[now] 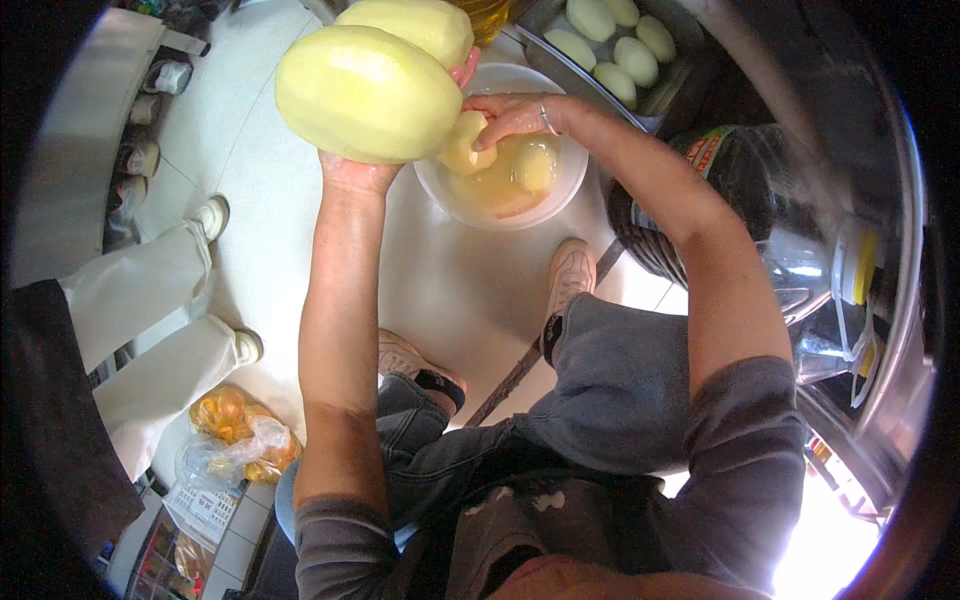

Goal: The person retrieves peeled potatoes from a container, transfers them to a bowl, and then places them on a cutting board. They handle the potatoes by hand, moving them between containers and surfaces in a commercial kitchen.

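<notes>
My left hand [364, 174] is raised on the left side of the bowl, holding two large peeled potatoes. The nearer potato [367, 94] hides most of the palm, and the other potato [412, 26] sits behind it with pink fingertips at its edge. Over a round white plastic bowl [576, 187], my right hand [517, 120] grips a smaller peeled potato [459, 154] with thumb and fingers. Cloudy yellowish water fills part of the bowl, and another peeled potato [536, 169] lies in it.
Several peeled potatoes [636, 61] lie in a metal basin [536, 43] beyond the bowl. Large clear plastic jugs [772, 262] stand at right. Another person's legs [161, 367] are at left, near plastic bags of orange-coloured items [240, 431]. My shoes [571, 274] are below the bowl.
</notes>
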A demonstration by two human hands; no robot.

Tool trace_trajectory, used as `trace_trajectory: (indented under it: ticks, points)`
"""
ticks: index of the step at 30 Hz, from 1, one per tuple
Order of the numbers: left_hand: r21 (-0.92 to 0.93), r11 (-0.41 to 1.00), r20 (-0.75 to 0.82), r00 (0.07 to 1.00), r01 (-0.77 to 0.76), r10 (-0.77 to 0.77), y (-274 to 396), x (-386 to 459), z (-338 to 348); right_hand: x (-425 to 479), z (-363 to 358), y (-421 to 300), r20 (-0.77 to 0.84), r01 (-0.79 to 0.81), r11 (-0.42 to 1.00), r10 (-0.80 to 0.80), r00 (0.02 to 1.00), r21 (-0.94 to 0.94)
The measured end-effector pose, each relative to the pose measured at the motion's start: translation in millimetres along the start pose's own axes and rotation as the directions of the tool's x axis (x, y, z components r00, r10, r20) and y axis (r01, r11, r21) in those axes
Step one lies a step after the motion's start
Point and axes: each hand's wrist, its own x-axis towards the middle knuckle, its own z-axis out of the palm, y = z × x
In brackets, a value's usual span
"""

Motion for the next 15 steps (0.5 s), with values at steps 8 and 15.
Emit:
trace_trajectory:
  ticks: [8,15]
  points:
    - [-0.002,1.0,-0.018,1.0,-0.026,0.026,9,2,-2,-49,37,-21,0.176,-0.067,0.488,-0.182,0.967,0.87]
    - [0.11,0.994,0.019,1.0,-0.013,0.011,5,12,-3,-76,40,-48,-0.087,0.115,0.516,-0.078,0.993,0.849]
